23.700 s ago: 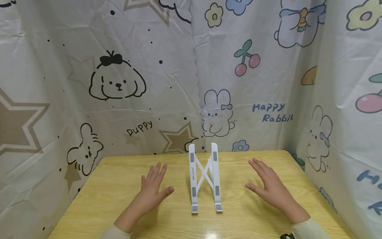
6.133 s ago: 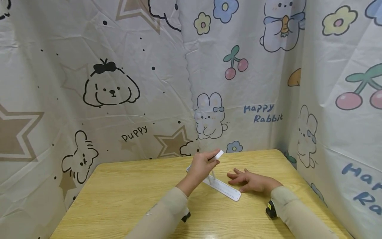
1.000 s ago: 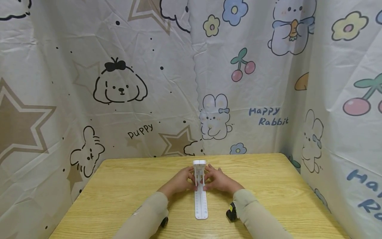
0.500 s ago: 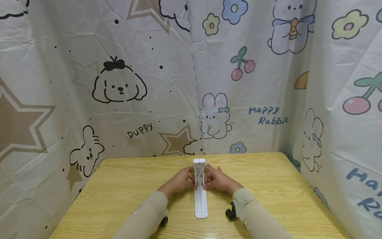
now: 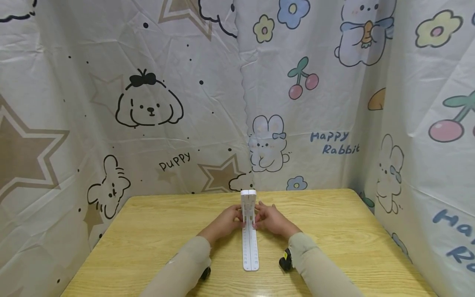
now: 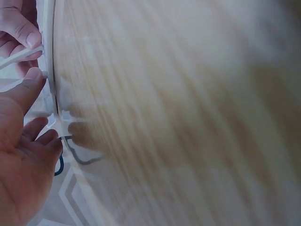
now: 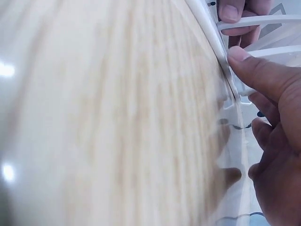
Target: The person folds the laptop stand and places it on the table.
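A white folding laptop stand [image 5: 250,251] stands mid-table in the head view, its two rails side by side along the tabletop and its far end raised. My left hand [image 5: 224,222] pinches a thin strut on the stand's left side. On the opposite side, my right hand [image 5: 272,221] pinches the matching strut, thumb towards me. From the left wrist, the thumb of my left hand [image 6: 23,160] presses near the rail. In the right wrist view, my right hand [image 7: 282,146] has its thumb against a white strut [image 7: 277,51]. Fingertips behind the stand are partly hidden.
The wooden table [image 5: 159,214] reaches back to a printed curtain [image 5: 208,103] that hangs behind it and along both sides. Black wrist cameras [image 5: 285,260] sit under the sleeves.
Long before, the stand stood spread with crossed bars and the hands apart; now its rails lie together. Over the last half second, its far end has risen slightly and both hands have shifted a little away.
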A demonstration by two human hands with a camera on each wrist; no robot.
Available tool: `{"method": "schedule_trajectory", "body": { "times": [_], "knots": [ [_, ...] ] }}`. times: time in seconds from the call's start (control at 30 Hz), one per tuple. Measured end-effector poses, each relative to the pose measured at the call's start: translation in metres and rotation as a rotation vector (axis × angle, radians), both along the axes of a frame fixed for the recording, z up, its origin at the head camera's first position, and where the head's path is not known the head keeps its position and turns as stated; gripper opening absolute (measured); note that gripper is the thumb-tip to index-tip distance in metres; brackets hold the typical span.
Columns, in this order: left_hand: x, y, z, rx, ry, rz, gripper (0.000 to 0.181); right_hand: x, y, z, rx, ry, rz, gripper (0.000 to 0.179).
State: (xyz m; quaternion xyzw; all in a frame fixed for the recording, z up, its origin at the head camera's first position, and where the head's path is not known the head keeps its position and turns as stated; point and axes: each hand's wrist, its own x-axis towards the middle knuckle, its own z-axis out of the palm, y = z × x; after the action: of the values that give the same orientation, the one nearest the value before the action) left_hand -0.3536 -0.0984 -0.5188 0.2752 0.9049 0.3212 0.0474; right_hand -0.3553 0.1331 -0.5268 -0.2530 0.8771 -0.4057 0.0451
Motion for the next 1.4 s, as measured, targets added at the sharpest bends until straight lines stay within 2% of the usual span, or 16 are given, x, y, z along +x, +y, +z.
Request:
{"method": "schedule_trajectory", "body": {
  "times": [0.23,0.47,0.63,0.8,1.0,1.13,1.23,1.4],
  "knots": [
    [-0.004,0.004,0.001,0.016,0.017,0.074,0.007,-0.004,-0.004,-0.001,-0.028,0.030,-0.073,0.013],
    [-0.006,0.005,-0.001,0.092,0.078,0.132,0.007,-0.007,-0.011,-0.004,-0.027,0.090,-0.129,0.011],
    [-0.007,0.008,-0.001,0.143,0.054,0.182,0.007,-0.009,-0.015,-0.006,-0.016,0.123,-0.164,0.012],
    [-0.005,0.012,0.002,0.154,0.054,0.222,0.005,-0.009,-0.017,-0.005,0.038,0.137,-0.227,0.013],
    [-0.005,0.015,0.003,0.104,0.051,0.343,0.005,-0.006,-0.020,0.000,0.148,0.177,-0.336,0.013],
    [-0.008,0.017,0.003,0.130,0.008,0.416,0.014,-0.006,-0.023,0.001,0.157,0.168,-0.396,0.022],
    [-0.009,0.017,0.003,0.176,-0.005,0.421,0.023,-0.007,-0.025,0.001,0.114,0.135,-0.433,0.030],
    [-0.011,0.017,0.005,0.257,0.008,0.354,0.020,-0.010,-0.026,0.001,0.043,0.156,-0.418,0.026]
  ]
}}
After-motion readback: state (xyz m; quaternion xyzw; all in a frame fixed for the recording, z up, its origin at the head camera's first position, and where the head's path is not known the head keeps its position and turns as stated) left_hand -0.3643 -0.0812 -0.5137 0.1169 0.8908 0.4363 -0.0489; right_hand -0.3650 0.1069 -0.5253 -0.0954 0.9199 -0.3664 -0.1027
